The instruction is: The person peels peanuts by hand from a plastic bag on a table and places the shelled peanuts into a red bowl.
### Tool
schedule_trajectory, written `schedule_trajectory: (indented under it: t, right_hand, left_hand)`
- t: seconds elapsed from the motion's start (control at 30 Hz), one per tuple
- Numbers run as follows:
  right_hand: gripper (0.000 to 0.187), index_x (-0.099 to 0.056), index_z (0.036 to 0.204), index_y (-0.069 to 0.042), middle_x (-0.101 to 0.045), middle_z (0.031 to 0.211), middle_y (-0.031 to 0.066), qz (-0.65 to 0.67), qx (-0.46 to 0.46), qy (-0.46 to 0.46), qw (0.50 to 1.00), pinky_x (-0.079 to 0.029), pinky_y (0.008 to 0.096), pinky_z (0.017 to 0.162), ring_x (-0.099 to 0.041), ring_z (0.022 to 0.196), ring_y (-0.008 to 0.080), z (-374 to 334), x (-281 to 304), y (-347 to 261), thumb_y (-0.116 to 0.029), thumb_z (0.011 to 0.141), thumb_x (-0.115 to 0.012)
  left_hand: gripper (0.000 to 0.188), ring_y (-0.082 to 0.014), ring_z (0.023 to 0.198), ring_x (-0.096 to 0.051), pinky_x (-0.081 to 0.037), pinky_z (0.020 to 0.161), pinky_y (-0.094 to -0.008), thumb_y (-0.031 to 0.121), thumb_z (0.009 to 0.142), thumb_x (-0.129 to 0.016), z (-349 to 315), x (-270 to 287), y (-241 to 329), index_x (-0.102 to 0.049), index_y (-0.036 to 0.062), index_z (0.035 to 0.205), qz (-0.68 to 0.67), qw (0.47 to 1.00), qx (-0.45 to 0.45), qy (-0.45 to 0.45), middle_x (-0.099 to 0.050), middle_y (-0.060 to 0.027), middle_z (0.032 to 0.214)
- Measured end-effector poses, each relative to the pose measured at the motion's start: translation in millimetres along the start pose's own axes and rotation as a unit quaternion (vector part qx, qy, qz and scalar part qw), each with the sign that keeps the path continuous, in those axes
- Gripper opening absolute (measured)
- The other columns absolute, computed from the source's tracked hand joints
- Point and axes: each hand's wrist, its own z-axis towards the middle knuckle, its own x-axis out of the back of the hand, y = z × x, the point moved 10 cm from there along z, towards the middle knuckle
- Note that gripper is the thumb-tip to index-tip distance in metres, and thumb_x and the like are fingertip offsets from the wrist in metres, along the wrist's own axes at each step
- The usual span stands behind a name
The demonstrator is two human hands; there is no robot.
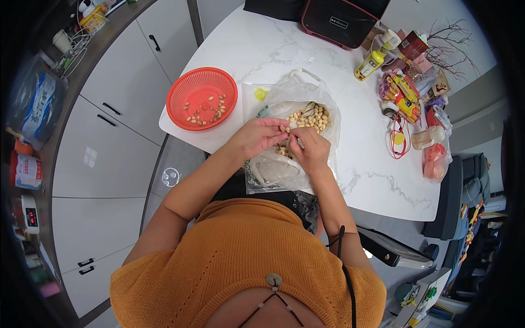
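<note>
My left hand and my right hand meet above a clear plastic bag. A small tan nut is pinched in my left fingertips, and the fingertips of my right hand press against it. Just behind my right hand, the open white plastic bag holds many pale, pistachio-like nuts. Below the fingers lie brownish bits like shells. To the left stands a red plastic basket with several shelled-looking nuts scattered on its bottom.
The white marbled table carries a dark red-trimmed appliance at the back. On the right are a yellow-green bottle, snack packages, a red cord and a bag of red fruit. White cabinets stand left.
</note>
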Motion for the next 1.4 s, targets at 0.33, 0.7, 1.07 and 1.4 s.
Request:
schedule_trajectory:
  t: [0.33,0.7,1.07,1.4]
  right_hand:
    - [0.021,-0.061,0.080,-0.008,-0.060,0.071,0.0048,-0.003,0.020,-0.013,1.000,-0.045,0.0275,0.049,-0.059,0.058,0.0188,-0.7,-2.0,-3.1,0.002,0.063,-0.067]
    - [0.017,-0.061,0.079,-0.008,-0.059,0.071,0.0043,0.029,-0.023,-0.003,0.999,-0.045,0.0275,0.049,-0.058,0.056,0.0186,-0.5,-1.4,6.9,0.000,0.065,-0.067]
    - [0.013,-0.062,0.081,-0.008,-0.061,0.075,0.0057,0.061,-0.166,-0.001,0.984,-0.043,0.0249,0.048,-0.055,0.054,0.0160,-10.7,-1.5,43.5,-0.001,0.070,-0.065]
    - [0.006,-0.063,0.083,-0.011,-0.059,0.087,0.0016,-0.068,-0.205,-0.097,0.972,-0.047,0.0328,0.058,-0.059,0.068,0.0224,-7.8,-12.8,60.5,-0.010,0.077,-0.061]
  left_hand:
    - [0.030,-0.0199,0.100,-0.057,-0.047,0.092,-0.0287,-0.005,0.084,-0.051,-1.9,-1.1,3.5,-0.050,-0.0076,0.114,-0.021,1.000,0.001,0.001,-0.056,-0.0148,0.107]
    - [0.031,-0.0199,0.101,-0.057,-0.047,0.092,-0.0277,-0.005,0.084,-0.051,-2.5,2.0,5.4,-0.049,-0.0054,0.115,0.002,1.000,-0.010,0.017,-0.057,-0.0150,0.108]
    - [0.029,-0.0186,0.091,-0.062,-0.050,0.078,-0.0249,-0.008,0.084,-0.046,-22.4,-19.3,44.7,-0.054,-0.0028,0.112,0.470,0.846,-0.234,0.087,-0.058,-0.0115,0.102]
    - [0.030,-0.0177,0.088,-0.062,-0.048,0.072,-0.0261,-0.005,0.082,-0.050,-59.1,-40.9,84.2,-0.054,0.0000,0.112,0.566,0.730,-0.357,0.136,-0.058,-0.0128,0.099]
